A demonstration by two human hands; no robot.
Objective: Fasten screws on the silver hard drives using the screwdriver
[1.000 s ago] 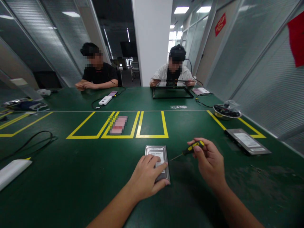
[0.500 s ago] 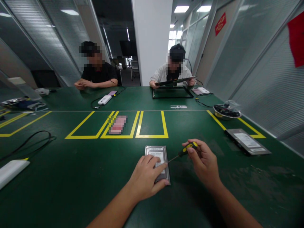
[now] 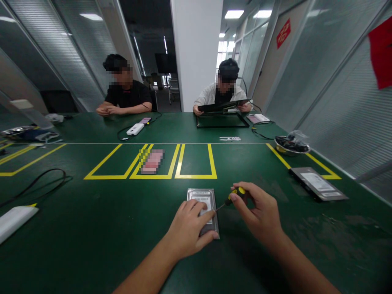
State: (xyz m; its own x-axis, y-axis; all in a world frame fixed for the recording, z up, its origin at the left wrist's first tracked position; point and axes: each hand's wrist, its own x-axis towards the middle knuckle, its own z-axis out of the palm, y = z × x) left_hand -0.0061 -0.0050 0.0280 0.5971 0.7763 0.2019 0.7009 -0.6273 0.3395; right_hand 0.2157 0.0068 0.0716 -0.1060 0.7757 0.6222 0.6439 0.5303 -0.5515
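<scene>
Left hand: the left hand (image 3: 188, 228) lies palm-down on the near half of the hard drive (image 3: 203, 204), fingers spread and flat over its label, thumb along the near right corner – a pressing contact, nothing enclosed.
Hard drive: flat on the green table (image 3: 92, 228), long axis running away from the person, just in front of both hands; its far half shows beyond the fingertips (image 3: 196, 203).
Right hand: the right hand (image 3: 260, 214) is curled around the screwdriver (image 3: 234, 194), thumb and forefinger pinching the black-and-yellow handle near its far end.
Screwdriver: tilted, handle up and to the right, thin shaft sloping down-left; the tip stands at the drive's right edge, just beside the left fingertips – whether it touches the casing cannot be told.
Second drive: a second flat drive (image 3: 318, 183) lies well apart to the right, by a yellow line.
Left side: a white slab (image 3: 15, 222) at the near left edge, a black cable (image 3: 39, 181) looping beyond it.
Markings: yellow tape boxes (image 3: 180, 161) on the table beyond the drive.
Bowl: a metal bowl (image 3: 290, 145) of dark parts, far right.
Far end: two seated people; one in a black top (image 3: 128, 96) with arms folded on the table, one in a pale top (image 3: 211, 94) holding a dark panel (image 3: 223, 107) above a black frame (image 3: 222, 120).
</scene>
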